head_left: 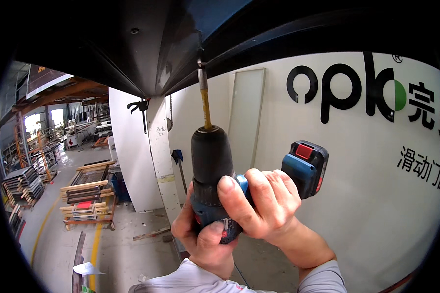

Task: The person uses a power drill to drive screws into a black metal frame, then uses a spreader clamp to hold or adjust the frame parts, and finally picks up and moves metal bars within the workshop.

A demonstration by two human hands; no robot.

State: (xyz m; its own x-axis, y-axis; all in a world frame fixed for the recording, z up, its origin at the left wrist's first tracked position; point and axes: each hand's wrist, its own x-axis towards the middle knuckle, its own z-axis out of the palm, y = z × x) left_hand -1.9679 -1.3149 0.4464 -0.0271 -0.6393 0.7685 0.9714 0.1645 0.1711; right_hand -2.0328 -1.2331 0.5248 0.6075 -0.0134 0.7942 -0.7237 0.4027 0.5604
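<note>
Blue cordless drill, clasped in both the left hand and right hand, has its bit seated in the dark overhead frame, so the driving looks underway, not finished.

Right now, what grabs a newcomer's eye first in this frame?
The blue and black cordless drill, dead centre, pointed straight up with both hands clasped around it: the left hand underneath, the right hand over the grip. Its long gold bit meets the dark overhead metal frame. Behind on the right, a white wall panel carries big black lettering.
</note>
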